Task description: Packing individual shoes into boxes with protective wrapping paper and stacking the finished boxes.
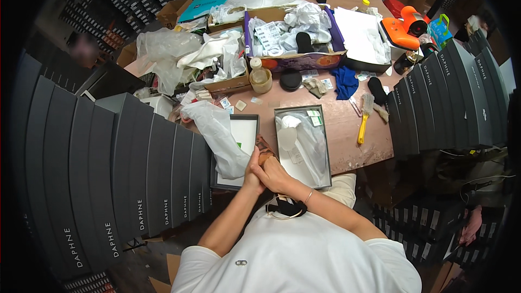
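Note:
Close in front of my body, my left hand (253, 174) and my right hand (275, 176) are together, closed around a brown leather shoe (264, 145). Its far end, with dark markings or openings, sticks out past my fingers; the rest is hidden by my hands. Just right of them is an open grey shoebox (326, 158) with white tissue paper (312, 157) and a pale insert inside. To the left lies the grey box lid (251, 126), white inside, with a crumpled sheet of white tissue (221, 140) hanging over its left side.
Tall rows of dark grey shoeboxes (130, 157) flank me on the left, and more boxes (434, 97) on the right. A yellow brush (363, 122), a blue cloth (345, 82), a glue jar (260, 80) and a purple carton (296, 63) of wrapping occupy the table (347, 152).

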